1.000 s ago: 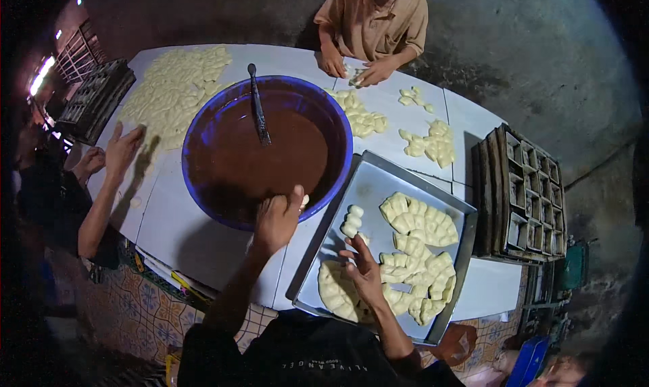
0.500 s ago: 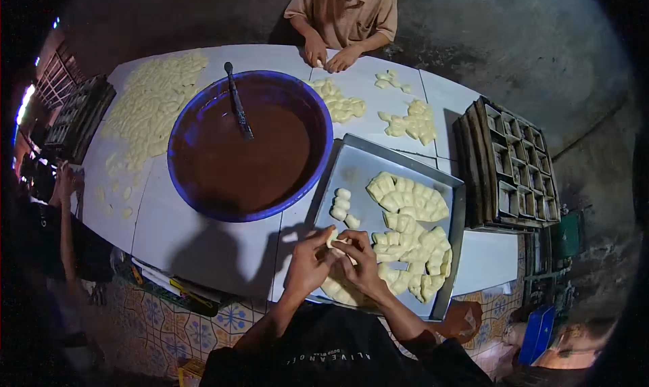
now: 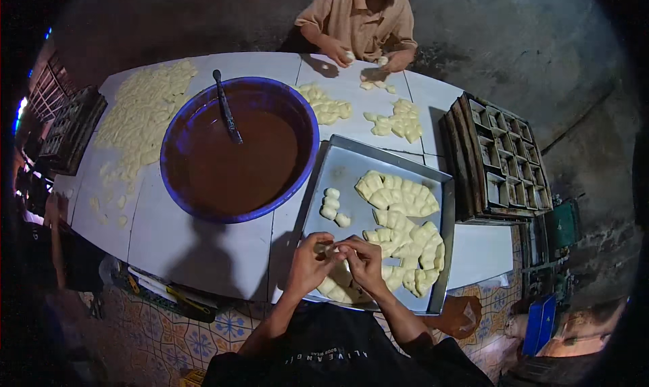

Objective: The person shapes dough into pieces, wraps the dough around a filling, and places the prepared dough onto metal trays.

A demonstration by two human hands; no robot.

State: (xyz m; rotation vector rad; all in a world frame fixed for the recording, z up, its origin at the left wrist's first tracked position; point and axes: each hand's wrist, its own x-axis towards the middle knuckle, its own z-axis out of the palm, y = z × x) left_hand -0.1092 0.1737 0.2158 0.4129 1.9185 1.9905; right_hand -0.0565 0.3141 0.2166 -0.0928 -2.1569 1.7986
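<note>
Over the near left corner of a grey metal tray (image 3: pixel 448 235), my left hand (image 3: pixel 307 265) and my right hand (image 3: pixel 365 262) meet with fingers closed. They pinch a small pale piece of dough between them, mostly hidden by the fingers. Rows of cut dough (image 3: pixel 399 194), stuck together in slabs, lie in the tray's right half. Another slab of dough (image 3: pixel 341 285) rests beneath my hands, partly covered by them. A few small rounded dough pieces (image 3: pixel 331 203) sit apart on the tray's left side.
Left of the tray stands a blue basin (image 3: pixel 307 164) of brown liquid with a long-handled utensil (image 3: pixel 228 110) in it. Stacked metal moulds (image 3: pixel 497 160) rise at the right. Many dough pieces (image 3: pixel 145 110) cover the table's far left. A co-worker (image 3: pixel 368 22) sits across the table.
My fingertips have drawn closer together, and the dough between them shows less. Across the table, the co-worker's hands have moved apart, each with a pale piece. The whole view has shifted slightly.
</note>
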